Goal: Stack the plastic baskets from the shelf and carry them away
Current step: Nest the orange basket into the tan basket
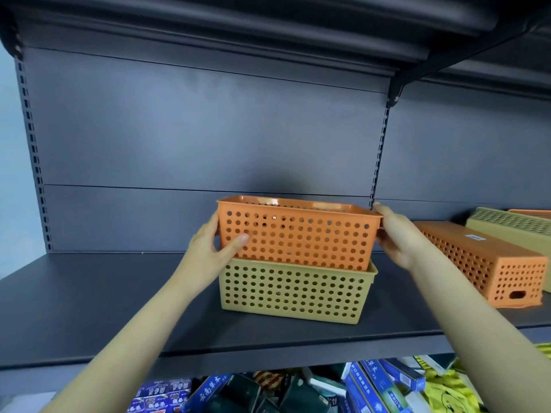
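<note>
An orange perforated basket [298, 234] sits partly nested in the top of a tan perforated basket [292, 293], which stands upright on the dark grey shelf [104, 299]. My left hand [211, 251] grips the orange basket's left end, thumb across its front wall. My right hand [393, 234] holds its right end under the rim. Further right on the shelf, another orange basket [483, 263] lies upside down, and a tan basket [512, 228] lies upside down behind it.
The shelf's front edge [268, 350] runs below my forearms. A lower shelf holds several blue and dark green boxes [372, 389] and yellow packets [447, 391]. Another shelf [268, 31] overhangs above, with a bracket [396, 90] at the upright.
</note>
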The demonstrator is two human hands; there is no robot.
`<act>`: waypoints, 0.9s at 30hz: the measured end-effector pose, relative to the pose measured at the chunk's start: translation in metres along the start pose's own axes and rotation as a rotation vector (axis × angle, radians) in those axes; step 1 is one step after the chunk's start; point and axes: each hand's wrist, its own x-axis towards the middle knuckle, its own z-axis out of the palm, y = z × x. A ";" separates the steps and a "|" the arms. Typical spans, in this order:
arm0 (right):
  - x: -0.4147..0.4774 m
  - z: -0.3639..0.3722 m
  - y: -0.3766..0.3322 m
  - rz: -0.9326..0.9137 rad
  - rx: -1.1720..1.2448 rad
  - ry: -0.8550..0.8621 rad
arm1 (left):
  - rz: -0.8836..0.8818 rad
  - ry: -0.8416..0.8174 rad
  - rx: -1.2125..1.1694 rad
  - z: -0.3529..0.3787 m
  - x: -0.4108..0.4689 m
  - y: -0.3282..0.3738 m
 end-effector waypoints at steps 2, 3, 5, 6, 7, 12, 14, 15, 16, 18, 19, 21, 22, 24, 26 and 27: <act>0.000 -0.002 0.014 0.044 -0.110 0.011 | -0.049 0.006 0.075 0.002 -0.004 -0.009; -0.001 -0.003 0.020 0.064 -0.127 0.003 | -0.079 0.017 0.128 0.003 -0.008 -0.010; -0.004 -0.005 0.032 0.065 -0.143 -0.031 | -0.127 0.036 0.183 0.007 -0.015 -0.011; -0.008 -0.004 0.036 0.057 -0.136 -0.059 | -0.139 0.027 0.166 0.009 -0.019 -0.012; -0.012 -0.003 0.040 0.050 -0.107 -0.092 | -0.140 0.010 0.127 0.012 -0.023 -0.013; -0.035 -0.005 0.061 -0.062 -0.055 -0.243 | -0.184 -0.020 -0.138 0.031 -0.034 -0.027; -0.043 -0.006 0.067 -0.144 -0.126 -0.303 | -0.169 -0.021 -0.123 0.042 -0.034 -0.026; -0.043 -0.008 0.071 -0.187 -0.156 -0.299 | -0.151 -0.010 -0.101 0.046 -0.033 -0.025; -0.043 -0.011 0.074 -0.226 -0.167 -0.266 | -0.136 0.012 -0.071 0.050 -0.031 -0.025; -0.038 -0.022 0.080 -0.285 -0.162 -0.155 | -0.097 0.064 -0.024 0.058 -0.026 -0.024; -0.033 -0.029 0.083 -0.301 -0.165 -0.093 | -0.079 0.088 -0.003 0.064 -0.023 -0.022; -0.022 -0.045 0.090 -0.317 -0.162 0.014 | -0.053 0.122 0.075 0.081 -0.019 -0.016; -0.016 -0.055 0.094 -0.319 -0.151 0.050 | -0.038 0.133 0.113 0.092 -0.017 -0.012; -0.003 -0.075 0.103 -0.301 -0.147 0.068 | -0.009 0.143 0.165 0.114 -0.014 -0.005; 0.005 -0.095 0.106 -0.303 -0.206 0.072 | 0.008 0.149 0.180 0.135 -0.009 -0.001; 0.009 -0.106 0.107 -0.330 -0.266 0.097 | 0.008 0.146 0.175 0.145 -0.006 0.001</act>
